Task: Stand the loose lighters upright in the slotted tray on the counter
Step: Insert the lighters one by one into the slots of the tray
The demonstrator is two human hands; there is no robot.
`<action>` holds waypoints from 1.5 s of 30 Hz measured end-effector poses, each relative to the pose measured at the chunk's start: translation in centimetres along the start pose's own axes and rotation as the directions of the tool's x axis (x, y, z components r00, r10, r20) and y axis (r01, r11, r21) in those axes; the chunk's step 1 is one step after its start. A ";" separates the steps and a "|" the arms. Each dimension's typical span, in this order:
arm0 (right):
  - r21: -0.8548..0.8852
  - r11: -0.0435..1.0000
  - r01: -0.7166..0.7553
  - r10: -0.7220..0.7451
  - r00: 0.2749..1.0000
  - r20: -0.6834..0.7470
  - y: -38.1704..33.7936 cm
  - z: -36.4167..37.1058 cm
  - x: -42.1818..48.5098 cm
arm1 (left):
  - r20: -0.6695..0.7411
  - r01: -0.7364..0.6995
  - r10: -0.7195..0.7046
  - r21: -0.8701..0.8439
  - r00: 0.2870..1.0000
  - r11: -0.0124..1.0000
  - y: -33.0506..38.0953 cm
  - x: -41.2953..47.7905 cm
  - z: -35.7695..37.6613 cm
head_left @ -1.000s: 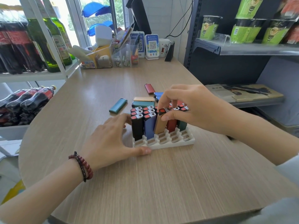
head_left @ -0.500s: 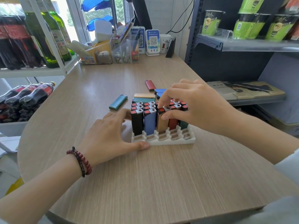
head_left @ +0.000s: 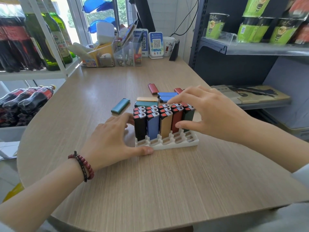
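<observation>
Touching the slotted tray [head_left: 167, 144] at its nine-o'clock edge, the left hand [head_left: 108, 139] rests slack-fingered, gripping nothing. The right hand [head_left: 212, 114] hovers spread, empty, over the three-o'clock end. At twelve o'clock lie loose lighters [head_left: 147, 99]; the counter [head_left: 150, 181] runs wide toward six.

The left forearm [head_left: 41, 195] and the right forearm [head_left: 267, 148] are bare. At the wrist of the left hand [head_left: 110, 139] sits a bracelet [head_left: 89, 169] of round, glossy, dark-red beads. Close against it on the forearm side runs a thinner dark cord [head_left: 82, 166] flecked with small pale marks too fine to read, and a short dark tip sticks up from it at the top of the wrist. Behind the right hand [head_left: 212, 114], a pale grey-white sleeve [head_left: 301, 173] shows at the right edge. More of the same pale garment [head_left: 267, 218] fills the lower right corner. The left thumbnail [head_left: 149, 150] is short and plain.
</observation>
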State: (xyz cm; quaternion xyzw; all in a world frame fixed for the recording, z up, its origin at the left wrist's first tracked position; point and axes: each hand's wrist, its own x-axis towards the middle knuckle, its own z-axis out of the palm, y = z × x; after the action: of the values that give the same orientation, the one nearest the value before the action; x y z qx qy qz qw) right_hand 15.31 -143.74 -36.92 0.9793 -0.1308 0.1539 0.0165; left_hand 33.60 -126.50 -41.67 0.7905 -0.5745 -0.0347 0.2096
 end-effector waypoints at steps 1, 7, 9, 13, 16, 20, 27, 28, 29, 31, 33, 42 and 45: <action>-0.006 0.999 -0.032 0.033 0.999 0.008 0.3 -0.1 -0.3 | 0.004 0.002 -0.002 -0.002 1.000 1.000 0.0 0.0 0.0; -0.026 0.987 -0.158 0.159 0.987 0.011 2.3 0.0 -1.8 | -0.002 0.005 -0.005 -0.009 1.000 1.000 0.1 -0.2 -0.2; -0.018 0.982 -0.186 0.186 0.983 0.002 2.7 -0.2 -2.1 | 0.000 0.008 -0.008 -0.008 1.000 1.000 0.2 -0.3 -0.3; 0.046 0.968 -0.248 0.250 0.966 -0.062 3.5 -0.2 -2.5 | -0.005 0.009 -0.009 -0.013 1.000 1.000 0.3 -0.2 -0.3; 0.161 0.932 -0.325 0.346 0.930 -0.123 4.2 0.3 -2.2 | -0.006 0.013 -0.013 -0.026 1.000 1.000 0.2 -0.1 -0.2; 0.176 0.903 -0.392 0.419 0.894 -0.160 5.6 1.7 -1.5 | 0.009 0.022 -0.022 -0.045 1.000 0.999 0.1 0.0 -0.2; 0.244 0.877 -0.415 0.436 0.899 -0.039 7.2 4.2 1.7 | 0.005 0.025 -0.025 -0.084 1.000 0.996 -0.1 0.2 -0.2; 0.299 0.855 -0.424 0.449 0.894 -0.017 7.4 4.5 2.3 | 0.004 0.026 -0.026 -0.092 1.000 0.995 -0.1 0.2 -0.2; 0.346 0.832 -0.434 0.463 0.886 -0.003 7.7 4.7 3.0 | 0.007 0.029 -0.029 -0.100 1.000 0.995 -0.2 0.2 -0.3; 0.394 0.804 -0.446 0.478 0.878 0.018 8.1 5.1 4.0 | 0.018 0.035 -0.034 -0.103 0.999 0.994 -0.2 0.1 -0.3; 0.382 0.808 -0.448 0.467 0.883 0.048 8.6 5.5 4.7 | 0.023 0.039 -0.037 -0.104 0.999 0.994 -0.4 0.2 -0.2; 0.134 0.923 -0.361 0.343 0.929 0.139 8.5 6.3 5.3 | 0.041 0.036 -0.031 -0.108 0.999 0.994 -0.4 0.3 -0.2; 0.030 0.940 -0.339 0.333 0.934 0.130 8.6 6.2 5.2 | 0.027 0.026 -0.023 -0.099 0.999 0.995 -0.2 0.3 -0.2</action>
State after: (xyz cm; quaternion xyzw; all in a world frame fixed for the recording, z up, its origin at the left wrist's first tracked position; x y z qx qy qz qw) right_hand 19.71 -153.84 -41.33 0.9502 -0.2931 0.0970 -0.0435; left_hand 33.91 -126.64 -41.50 0.7855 -0.5651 -0.0759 0.2408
